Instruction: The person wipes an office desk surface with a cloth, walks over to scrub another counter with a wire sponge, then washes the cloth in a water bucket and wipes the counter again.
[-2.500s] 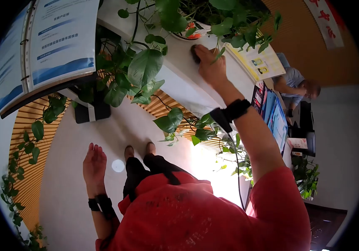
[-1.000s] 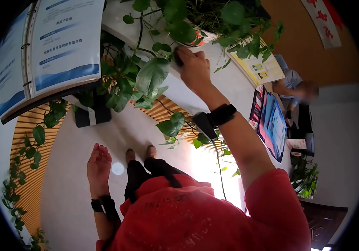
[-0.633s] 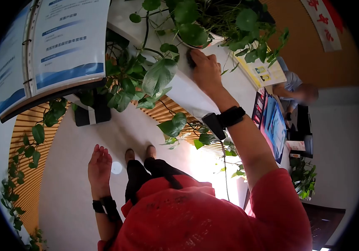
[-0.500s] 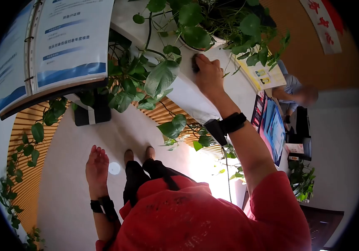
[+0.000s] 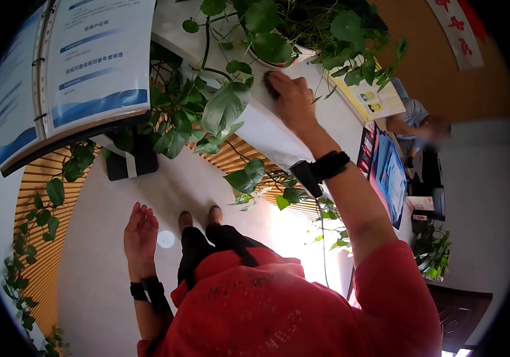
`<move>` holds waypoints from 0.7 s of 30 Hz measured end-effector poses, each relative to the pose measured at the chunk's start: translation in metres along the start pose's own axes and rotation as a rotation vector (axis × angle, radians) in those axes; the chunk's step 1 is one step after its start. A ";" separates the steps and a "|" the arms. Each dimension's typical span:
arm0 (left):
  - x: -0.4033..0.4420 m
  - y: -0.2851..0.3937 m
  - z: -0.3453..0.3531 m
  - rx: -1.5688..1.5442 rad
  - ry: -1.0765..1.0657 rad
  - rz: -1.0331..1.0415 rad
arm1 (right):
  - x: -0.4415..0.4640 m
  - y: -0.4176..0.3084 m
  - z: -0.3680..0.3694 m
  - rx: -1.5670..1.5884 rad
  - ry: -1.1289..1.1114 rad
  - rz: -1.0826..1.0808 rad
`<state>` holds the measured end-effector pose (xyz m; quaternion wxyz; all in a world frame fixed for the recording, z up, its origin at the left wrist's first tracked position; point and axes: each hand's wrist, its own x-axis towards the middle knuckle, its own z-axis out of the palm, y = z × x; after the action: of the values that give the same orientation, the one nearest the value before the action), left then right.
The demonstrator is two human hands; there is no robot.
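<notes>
My right hand (image 5: 295,104) is closed on a small dark object (image 5: 271,85), which rests against the white counter top (image 5: 255,128). Its exact kind cannot be made out; it could be a pad or a wad of cloth. Just beyond the hand stands a potted plant (image 5: 265,47) with round green leaves, its pot partly hidden by foliage. To the hand's left a broad-leaved trailing plant (image 5: 226,108) hangs over the counter edge. My left hand (image 5: 141,235) hangs above the floor, palm showing and fingers stretched out, with nothing in it.
An open ring binder (image 5: 97,65) stands on a stand at upper left. A yellow booklet (image 5: 372,98) and blue printed leaflets (image 5: 388,178) lie on the counter to the right. Another person (image 5: 409,119) sits behind it. Slatted wood panelling (image 5: 58,226) curves round the floor.
My right hand has shifted slightly left along the counter with the dark object, which has turned a little. The whole view has moved slightly. My left hand stays about where it was.
</notes>
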<state>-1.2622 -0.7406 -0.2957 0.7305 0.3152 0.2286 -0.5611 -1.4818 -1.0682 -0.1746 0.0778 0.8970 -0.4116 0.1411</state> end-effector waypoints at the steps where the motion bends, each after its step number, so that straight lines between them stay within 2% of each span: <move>1: -0.001 0.002 0.000 0.012 -0.013 0.000 | 0.000 0.011 -0.006 -0.056 -0.007 0.041; 2: -0.001 0.004 -0.002 0.016 0.003 0.025 | 0.000 0.019 -0.010 -0.061 -0.074 0.102; 7: 0.000 0.004 -0.008 -0.005 0.048 0.053 | -0.008 -0.023 -0.012 -0.002 -0.048 -0.075; 10: -0.004 0.004 -0.008 -0.009 0.039 0.056 | 0.003 0.032 0.000 -0.215 -0.118 0.078; 11: -0.006 0.005 -0.010 -0.012 0.044 0.054 | 0.005 0.065 0.011 -0.143 -0.048 0.068; 13: -0.007 0.006 -0.012 -0.022 0.050 0.049 | 0.006 0.072 0.015 -0.103 -0.054 0.119; 15: -0.008 0.005 -0.018 -0.006 0.075 0.060 | -0.005 0.030 -0.005 -0.104 -0.127 0.006; 16: -0.007 0.004 -0.018 0.000 0.087 0.067 | -0.015 0.019 -0.007 -0.036 -0.098 -0.009; 19: -0.010 0.001 -0.015 0.011 0.120 0.066 | -0.006 0.040 0.000 -0.109 -0.012 -0.009; 20: -0.011 0.000 -0.015 0.015 0.103 0.056 | 0.012 0.048 0.001 -0.140 -0.097 0.102; 21: -0.009 0.000 -0.015 0.019 0.081 0.049 | 0.022 0.055 0.001 -0.089 -0.064 0.171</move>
<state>-1.2642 -0.7235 -0.2998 0.7310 0.3500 0.2452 -0.5320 -1.5101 -1.1202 -0.1678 0.0919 0.8583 -0.4949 0.1000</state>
